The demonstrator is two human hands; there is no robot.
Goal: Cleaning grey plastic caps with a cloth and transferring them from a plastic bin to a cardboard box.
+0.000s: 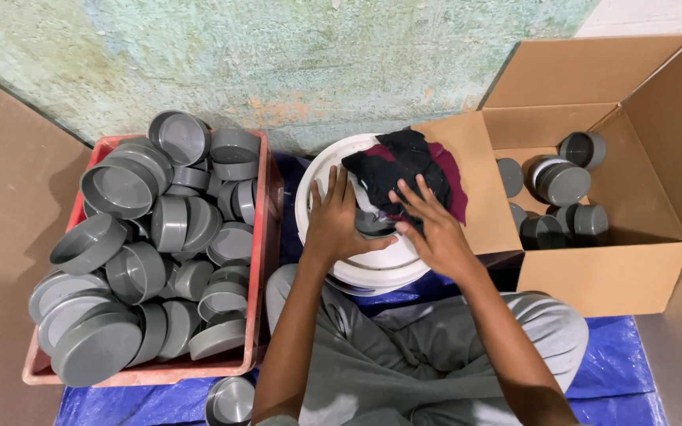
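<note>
Right now both hands are working over a white bucket [333, 272] that is standing between the person's knees. The left hand [335, 221] is lying flat with fingers spread, pressing on a grey cap [374, 224] that is resting on the bucket top. The right hand [436, 229] is also spread wide, its fingertips pushing a dark rag [400, 170] down against the same cap; neither hand is closing around anything. The rag is draping over the bucket's far rim and touching the flap of a cardboard box [586, 276] on the right, where several grey caps are already sitting. On the left, a red crate [258, 260] is holding a loose heap of the same caps, and one more cap [230, 401] is lying on the blue sheet [617, 355] near the left knee.

To do this wiping well, I judge the left palm should be keeping the cap pinned so it is not sliding, while the right hand is working the cloth around the rim and into the hollow, turning to a fresh patch of rag where one is soiled.
</note>
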